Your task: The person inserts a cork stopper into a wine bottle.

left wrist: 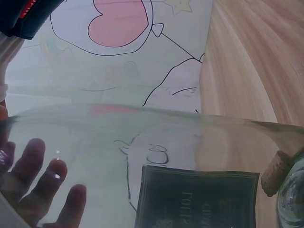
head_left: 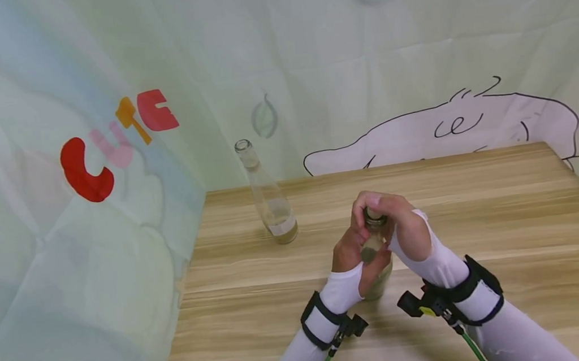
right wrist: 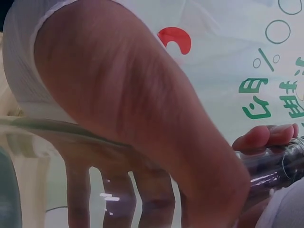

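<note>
A clear glass bottle (head_left: pixel 373 290) stands upright in front of me, with both hands on it. My left hand (head_left: pixel 348 251) grips its body, fingers curled round the far side. Up at the neck, my right hand (head_left: pixel 399 211) wraps the mouth with thumb and fingers, partly hiding it. The left wrist view shows a dark label (left wrist: pixel 197 197) on the glass and a cork (left wrist: pixel 277 173) near the base, seen through the wall. In the right wrist view, right fingertips (right wrist: pixel 270 136) lie along the neck, while the left hand's fingers show through the glass.
A second clear bottle (head_left: pixel 271 202) with a pale label stands to the left, farther back on the wooden table (head_left: pixel 476 217). Behind and to the left hang printed curtains (head_left: pixel 197 51). Each wrist carries a strapped camera (head_left: pixel 409 304) with a green cable.
</note>
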The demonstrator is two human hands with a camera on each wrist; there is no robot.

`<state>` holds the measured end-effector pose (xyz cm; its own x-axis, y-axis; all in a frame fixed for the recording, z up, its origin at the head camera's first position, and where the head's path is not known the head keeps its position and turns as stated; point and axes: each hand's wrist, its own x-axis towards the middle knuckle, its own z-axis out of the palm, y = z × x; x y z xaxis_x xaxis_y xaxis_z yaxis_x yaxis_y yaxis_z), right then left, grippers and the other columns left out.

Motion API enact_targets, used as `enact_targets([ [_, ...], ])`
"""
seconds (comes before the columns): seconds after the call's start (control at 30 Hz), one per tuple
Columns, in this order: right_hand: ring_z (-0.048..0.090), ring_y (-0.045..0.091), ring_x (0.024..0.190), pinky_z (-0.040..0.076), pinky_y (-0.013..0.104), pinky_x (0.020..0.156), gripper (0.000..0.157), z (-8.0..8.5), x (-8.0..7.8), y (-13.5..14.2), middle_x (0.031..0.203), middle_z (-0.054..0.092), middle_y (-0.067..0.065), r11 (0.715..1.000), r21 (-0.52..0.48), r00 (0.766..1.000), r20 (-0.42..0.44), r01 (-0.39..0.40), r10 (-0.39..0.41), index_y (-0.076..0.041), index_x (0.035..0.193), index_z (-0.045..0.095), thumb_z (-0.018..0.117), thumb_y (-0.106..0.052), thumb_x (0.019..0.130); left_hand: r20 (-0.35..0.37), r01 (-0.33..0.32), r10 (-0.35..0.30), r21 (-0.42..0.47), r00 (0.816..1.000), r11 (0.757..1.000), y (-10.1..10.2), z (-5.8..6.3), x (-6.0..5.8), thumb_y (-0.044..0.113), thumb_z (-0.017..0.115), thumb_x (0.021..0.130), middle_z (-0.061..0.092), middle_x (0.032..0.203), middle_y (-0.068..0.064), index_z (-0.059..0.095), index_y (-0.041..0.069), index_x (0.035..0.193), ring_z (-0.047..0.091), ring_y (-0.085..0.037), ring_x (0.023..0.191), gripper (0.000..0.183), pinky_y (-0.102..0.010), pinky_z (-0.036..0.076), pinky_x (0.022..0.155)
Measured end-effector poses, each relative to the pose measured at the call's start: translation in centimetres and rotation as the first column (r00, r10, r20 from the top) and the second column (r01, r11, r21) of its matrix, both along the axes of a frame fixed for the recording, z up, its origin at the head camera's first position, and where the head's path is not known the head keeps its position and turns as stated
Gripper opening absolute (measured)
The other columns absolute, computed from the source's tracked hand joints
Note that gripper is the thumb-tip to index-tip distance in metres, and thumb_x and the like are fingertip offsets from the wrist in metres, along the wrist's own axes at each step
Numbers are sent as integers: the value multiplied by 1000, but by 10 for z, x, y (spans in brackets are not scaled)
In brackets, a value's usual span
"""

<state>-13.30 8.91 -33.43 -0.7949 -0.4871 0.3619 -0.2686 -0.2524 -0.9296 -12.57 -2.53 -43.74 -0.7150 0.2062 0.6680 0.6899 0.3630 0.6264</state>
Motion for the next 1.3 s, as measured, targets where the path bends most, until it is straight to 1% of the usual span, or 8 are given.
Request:
enact_targets([
  [0.2,45,34,56,38,46,51,31,0,0,-1,62,46,16,999,19,999,-22,37,-36,0,73,48,25,-12,88,4,10,-10,7,1000,1000,0,-1,-1,14,64,71,58,96,-3,49,7,97,54,-8,87,31,-17,43,73],
  [0.47,44,30,54,38,42,49,29,1,-2,-4,60,45,15,999,-1,998,-56,42,-42,-1,71,47,24,-9,86,-44,10,-9,18,999,1000,0,1,-3,12,64,70,57,95,-3,48,7,99,54,-9,87,33,-18,44,73],
  [0.87,44,30,54,38,41,49,29,-2,0,-3,61,45,16,996,-5,996,-36,84,-84,-1,70,48,25,-9,86,-32,14,-14,10,999,1000,1,-2,-3,13,63,70,56,94,-2,49,7,103,53,-9,85,36,-18,43,73],
  [1.0,46,30,57,39,39,52,31,-4,2,-3,63,47,15,993,2,991,-58,119,-119,-2,71,50,25,-12,88,-43,30,-29,15,999,999,1,-2,-4,11,63,70,56,97,-3,47,8,107,53,-10,89,41,-20,43,76],
  [1.1,48,31,60,40,38,56,32,-6,4,-2,66,49,16,990,-17,988,-61,138,-139,1,77,52,27,-14,89,-41,44,-44,6,998,999,1,-1,-4,12,61,71,56,105,-4,44,8,115,53,-12,95,47,-22,43,80],
  [1.17,49,32,67,41,38,60,31,-5,6,-2,72,52,18,988,-23,985,-73,154,-156,3,88,55,30,-16,88,-31,57,-56,14,998,998,1,-1,-4,11,60,72,55,105,-5,44,8,116,53,-12,96,47,-23,43,80],
  [1.23,51,33,78,40,38,70,31,-4,9,-2,83,55,20,983,-15,976,-123,181,-182,4,103,53,37,-15,85,-20,58,-57,13,998,998,1,0,-4,11,61,73,56,102,-4,45,7,113,53,-11,93,44,-23,44,78],
  [1.3,50,34,91,37,41,80,40,-1,13,-3,97,56,20,971,32,950,-218,238,-226,3,117,49,47,-15,80,-1,40,-40,19,999,999,1,1,-3,11,66,72,57,96,-3,46,6,113,54,-10,87,45,-22,45,74],
])
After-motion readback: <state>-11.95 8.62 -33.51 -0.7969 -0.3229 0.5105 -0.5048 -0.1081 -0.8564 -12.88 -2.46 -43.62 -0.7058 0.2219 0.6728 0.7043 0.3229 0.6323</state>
